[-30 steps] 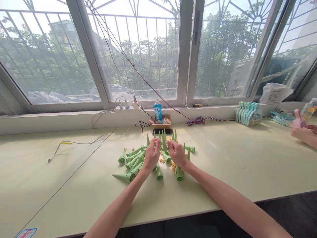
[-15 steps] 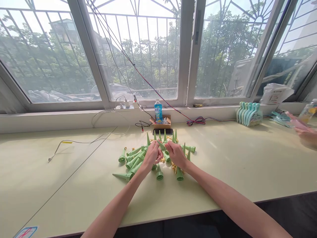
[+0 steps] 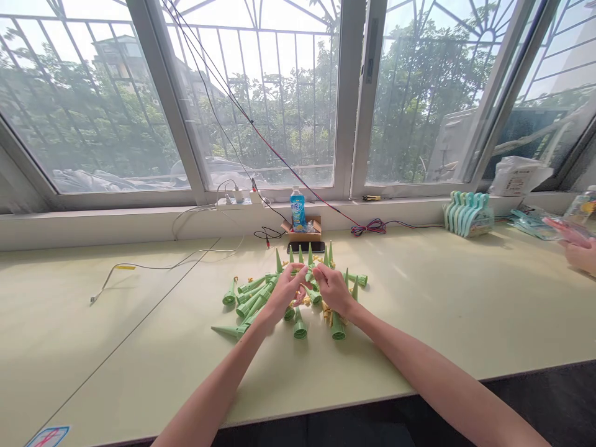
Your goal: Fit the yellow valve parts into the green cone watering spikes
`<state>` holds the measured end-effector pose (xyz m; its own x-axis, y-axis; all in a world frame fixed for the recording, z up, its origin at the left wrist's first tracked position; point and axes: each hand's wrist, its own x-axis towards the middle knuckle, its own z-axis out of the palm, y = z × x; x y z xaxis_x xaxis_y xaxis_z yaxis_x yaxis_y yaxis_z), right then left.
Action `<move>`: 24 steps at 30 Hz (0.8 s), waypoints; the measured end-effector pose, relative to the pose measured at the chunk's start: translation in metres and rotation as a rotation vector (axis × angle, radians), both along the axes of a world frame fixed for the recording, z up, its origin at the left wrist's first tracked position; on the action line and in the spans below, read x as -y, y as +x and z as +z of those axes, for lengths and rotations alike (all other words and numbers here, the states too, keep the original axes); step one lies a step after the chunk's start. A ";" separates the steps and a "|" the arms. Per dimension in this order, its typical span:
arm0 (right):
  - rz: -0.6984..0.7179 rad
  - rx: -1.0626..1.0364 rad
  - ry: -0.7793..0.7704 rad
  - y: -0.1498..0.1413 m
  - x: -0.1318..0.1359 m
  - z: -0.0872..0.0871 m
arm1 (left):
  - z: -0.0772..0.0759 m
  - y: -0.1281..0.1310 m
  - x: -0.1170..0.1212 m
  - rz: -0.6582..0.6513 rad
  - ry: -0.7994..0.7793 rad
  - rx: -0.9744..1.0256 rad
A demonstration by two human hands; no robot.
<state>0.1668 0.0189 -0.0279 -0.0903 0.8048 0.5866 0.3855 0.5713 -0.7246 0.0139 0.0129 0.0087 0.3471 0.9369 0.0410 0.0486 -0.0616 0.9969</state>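
My right hand (image 3: 331, 288) is closed on a green plastic watering spike (image 3: 310, 275), which shows only in part between the two hands. Just left of it, my left hand (image 3: 287, 288) has its fingers apart, close to that spike; whether a fingertip touches it I cannot tell. Around both hands lie more green spikes (image 3: 255, 299), several on their sides at the left. Others stand point up behind the hands, like one spike (image 3: 279, 262). Small yellow plastic pieces (image 3: 326, 313) are scattered among them, partly hidden by my right hand.
Behind the spikes lie a black phone (image 3: 305, 248) and a small cardboard box (image 3: 303, 236) with a blue-labelled bottle (image 3: 297, 210). Cables (image 3: 370, 227) run along the sill. Teal hangers (image 3: 468, 214) stand at the right, near another person's hand (image 3: 580, 254) holding something pink.
The spike between my hands has tipped from upright toward the left and now shows less. My left hand's fingers have spread. The other person's hand has shifted at the right.
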 end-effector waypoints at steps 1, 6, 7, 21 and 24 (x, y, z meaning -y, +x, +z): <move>0.003 -0.009 -0.006 0.000 0.000 0.000 | 0.000 0.000 0.001 0.002 0.015 -0.015; -0.034 -0.044 -0.040 -0.001 0.001 0.002 | -0.001 0.003 0.004 0.023 0.165 -0.039; -0.043 -0.050 -0.049 -0.001 0.001 0.003 | -0.003 0.003 0.004 0.024 0.213 -0.044; -0.022 -0.189 -0.083 -0.004 0.002 0.003 | -0.010 0.007 0.003 0.109 0.491 -0.163; -0.045 -0.201 -0.057 -0.003 0.001 0.002 | -0.008 0.008 0.003 0.149 0.476 -0.119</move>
